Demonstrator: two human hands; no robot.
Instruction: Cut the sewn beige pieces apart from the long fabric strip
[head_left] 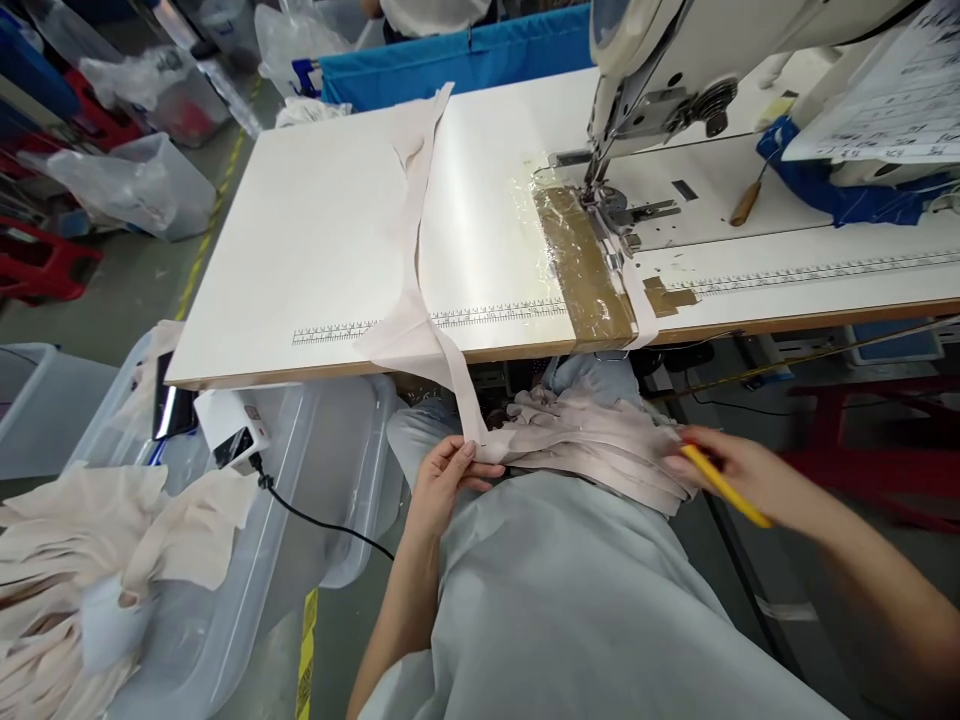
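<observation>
My left hand pinches the lower end of a pale pink fabric strip between thumb and fingers, above my lap. From there the strip runs up over the table edge and lies lengthwise across the white tabletop. A gathered bundle of the same pale fabric rests on my lap, between both hands. My right hand, at the right of the bundle, is closed round a yellow-handled tool. Its front end is blurred beside the fabric, so its kind is unclear.
A sewing machine stands on the white table, with a narrow fabric band hanging below its needle area. A wooden-handled awl lies to its right. At left, a clear plastic bin carries cut fabric pieces and a white power bank.
</observation>
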